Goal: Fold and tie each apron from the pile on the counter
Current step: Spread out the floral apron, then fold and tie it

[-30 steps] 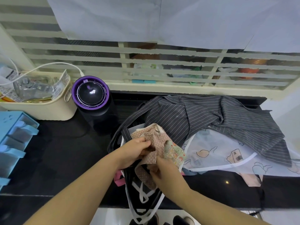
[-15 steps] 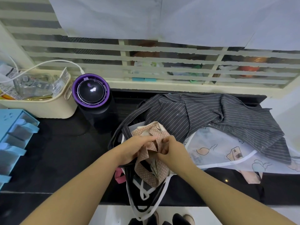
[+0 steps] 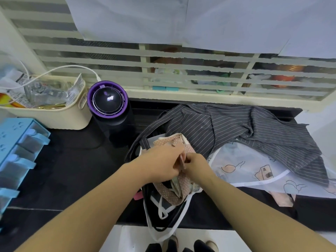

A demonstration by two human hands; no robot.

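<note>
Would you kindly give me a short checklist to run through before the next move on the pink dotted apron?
1. Left hand grips the pink dotted apron: ok.
2. Right hand pinches the same fabric: ok.
3. Knot finished: cannot tell, hidden between the hands.
4. Slack in the dotted strap below the hands: ok.
5. Bare black counter on the left for setting it down: ok.

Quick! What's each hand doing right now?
Left hand: closed, gripping the pink dotted apron.
Right hand: closed, pinching the same apron.
</note>
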